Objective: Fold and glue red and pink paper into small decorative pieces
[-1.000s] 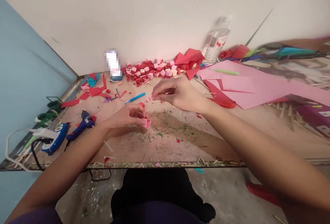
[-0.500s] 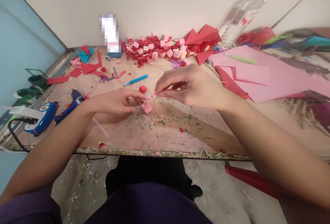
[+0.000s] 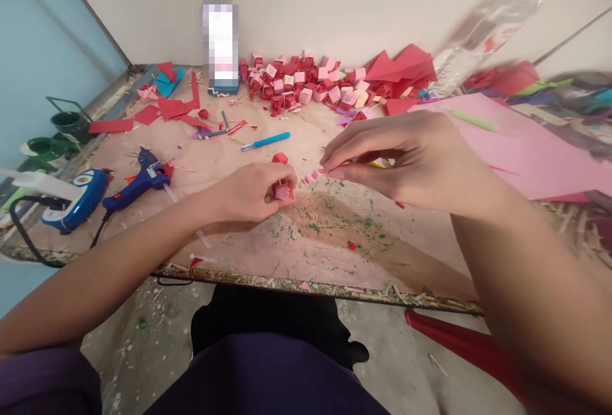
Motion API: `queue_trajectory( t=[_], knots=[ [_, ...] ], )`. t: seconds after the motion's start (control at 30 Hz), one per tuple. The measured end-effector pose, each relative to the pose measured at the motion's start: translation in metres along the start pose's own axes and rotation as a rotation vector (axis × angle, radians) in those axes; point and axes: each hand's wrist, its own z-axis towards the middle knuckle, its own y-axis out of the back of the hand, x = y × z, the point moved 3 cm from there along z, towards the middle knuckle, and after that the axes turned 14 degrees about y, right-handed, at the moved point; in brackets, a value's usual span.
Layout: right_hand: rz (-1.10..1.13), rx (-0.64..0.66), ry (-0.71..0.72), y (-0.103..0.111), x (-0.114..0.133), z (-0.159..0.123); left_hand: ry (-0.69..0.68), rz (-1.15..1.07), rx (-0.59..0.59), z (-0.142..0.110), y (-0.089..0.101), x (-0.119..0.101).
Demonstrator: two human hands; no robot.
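Observation:
My left hand (image 3: 253, 190) is closed around a small pink paper box (image 3: 284, 193), which rests on the worn wooden table (image 3: 335, 255). My right hand (image 3: 406, 157) hovers just to its right and pinches a short zigzag pink paper strip (image 3: 313, 176) between thumb and fingers. The strip's free end points towards the box, a little apart from it. A small red paper cube (image 3: 280, 158) lies just behind my left hand.
A heap of red and pink paper cubes (image 3: 306, 80) lies against the wall. A blue pen (image 3: 265, 141), a blue glue gun (image 3: 138, 179), red paper scraps (image 3: 169, 109), pink sheets (image 3: 535, 153), a plastic bottle (image 3: 482, 39) and green cups (image 3: 57, 134) surround the work spot.
My left hand let the pink box go for a moment, then closed on it again. My right hand, with the strip, stays just right of the box. The view tilted downward.

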Motion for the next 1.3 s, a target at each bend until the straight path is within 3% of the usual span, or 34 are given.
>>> queue_trajectory(
  t=[0.17,0.37,0.7,0.93,1.3],
  knots=[
    [0.021,0.058,0.077,-0.002,0.009,0.002,0.026,-0.165,0.124,-0.003,-0.003,-0.001],
    [-0.103,0.232,0.091,-0.010,0.021,-0.005,0.088,-0.250,0.069,-0.003,-0.019,-0.003],
    [-0.250,0.339,0.040,-0.020,0.028,-0.009,0.115,-0.327,0.059,-0.002,-0.030,-0.001],
    [-0.274,0.460,0.007,-0.034,0.023,-0.012,0.136,-0.320,0.077,0.000,-0.031,-0.002],
    [-0.330,0.512,-0.007,-0.050,0.018,-0.014,0.158,-0.291,0.100,0.001,-0.027,-0.008]
  ],
)
